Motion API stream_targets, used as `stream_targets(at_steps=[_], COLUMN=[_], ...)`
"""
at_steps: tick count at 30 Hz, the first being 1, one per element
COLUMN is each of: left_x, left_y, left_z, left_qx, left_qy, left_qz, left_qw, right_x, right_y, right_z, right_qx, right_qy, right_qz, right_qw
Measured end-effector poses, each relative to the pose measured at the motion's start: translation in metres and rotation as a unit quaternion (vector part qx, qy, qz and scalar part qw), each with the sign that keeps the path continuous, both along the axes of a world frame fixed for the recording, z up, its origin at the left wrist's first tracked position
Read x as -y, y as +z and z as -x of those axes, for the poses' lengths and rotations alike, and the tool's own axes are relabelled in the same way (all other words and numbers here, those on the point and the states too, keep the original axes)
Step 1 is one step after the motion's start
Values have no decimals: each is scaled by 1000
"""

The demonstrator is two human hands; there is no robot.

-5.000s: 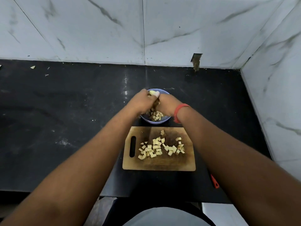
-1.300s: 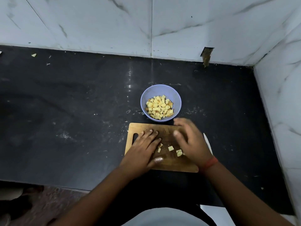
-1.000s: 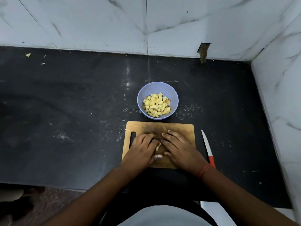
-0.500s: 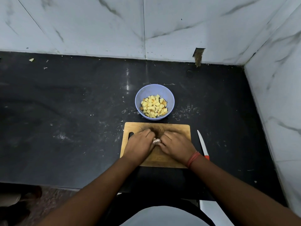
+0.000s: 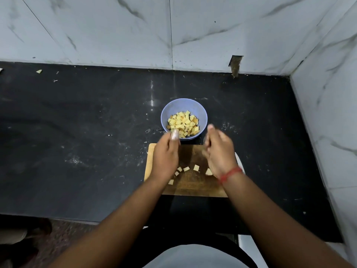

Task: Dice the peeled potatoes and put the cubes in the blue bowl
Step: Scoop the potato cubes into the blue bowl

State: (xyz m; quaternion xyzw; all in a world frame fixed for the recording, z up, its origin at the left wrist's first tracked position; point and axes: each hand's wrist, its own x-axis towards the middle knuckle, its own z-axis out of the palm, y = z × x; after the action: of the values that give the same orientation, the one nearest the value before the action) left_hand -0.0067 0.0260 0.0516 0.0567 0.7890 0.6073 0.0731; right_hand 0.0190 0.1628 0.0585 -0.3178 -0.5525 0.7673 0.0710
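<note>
The blue bowl stands on the black counter just behind the wooden cutting board and holds many yellow potato cubes. Several cubes lie loose on the board between my wrists. My left hand hovers over the board's back left with its fingers curled inward and its thumb tip at the bowl's near rim. My right hand is over the board's back right, thumb up, fingers curled. Both hands are blurred, and their palms are hidden.
A white knife blade lies right of the board, mostly hidden under my right wrist. Marble walls close the back and right, meeting in a corner. Small potato scraps lie at the far left back. The counter's front edge runs below the board.
My hands were pressed together on the board gathering cubes. They have come apart and moved up toward the bowl, leaving several cubes on the board.
</note>
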Motion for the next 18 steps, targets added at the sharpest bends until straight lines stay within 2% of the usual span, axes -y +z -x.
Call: stream_targets(at_steps=[2, 4, 6, 8, 9, 12, 15, 18], left_x=[-15, -29, -38, -36, -30, -14, -1, 14], left_y=[28, 46, 54, 55, 54, 50, 44, 33], left_z=[24, 58, 87, 105, 107, 104, 92, 80], left_qx=[-11, 1, 48, 95, 110, 134, 113, 102], left_qy=[21, 30, -5, -62, -83, -114, -117, -103], left_qz=[-24, -4, 61, 127, 151, 171, 165, 101], left_qw=[999, 1000, 997, 985, 979, 970, 973, 984], right_x=[-1, 1, 1, -1, -2, -9, -9, -3], right_y=[25, 44, 47, 41, 37, 26, 15, 15], right_z=[32, 67, 96, 111, 113, 105, 96, 82], right_qx=[-52, -87, -60, 0, 15, 0, -8, -65], right_qy=[-38, -39, 21, 135, 161, 121, 110, 92], right_qz=[45, -5, -180, -350, -385, -371, -357, -376], right_qw=[997, 995, 982, 927, 909, 921, 928, 920])
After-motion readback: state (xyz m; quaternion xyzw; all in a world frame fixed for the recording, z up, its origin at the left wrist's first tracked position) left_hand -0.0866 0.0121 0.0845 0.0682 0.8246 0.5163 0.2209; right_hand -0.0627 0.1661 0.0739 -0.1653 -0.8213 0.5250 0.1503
